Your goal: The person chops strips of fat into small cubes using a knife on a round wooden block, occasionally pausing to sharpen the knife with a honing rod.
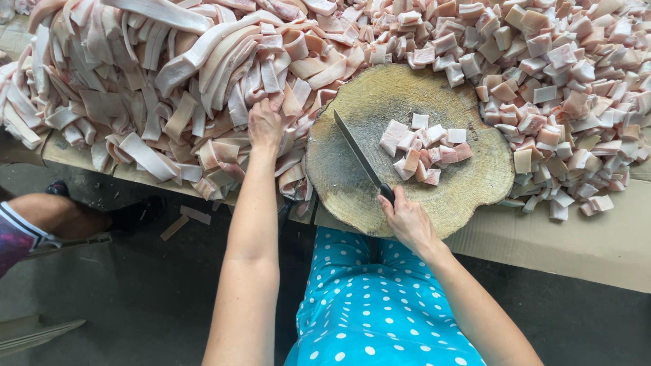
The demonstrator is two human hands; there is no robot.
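My right hand [409,220] grips the dark handle of a long knife [358,154], whose blade lies across a round wooden chopping block [352,183]. A small heap of cut pink and white meat cubes [424,148] sits on the block to the right of the blade. My left hand [265,122] reaches into a big pile of long pale meat strips [156,74] to the left of the block, fingers curled on the strips.
A large mound of cut cubes [556,81] covers the table at the right and back. Brown cardboard [576,237] lines the table's front edge. Another person's leg and dark shoe [129,213] are on the floor at the left. My blue dotted clothing [366,305] is below.
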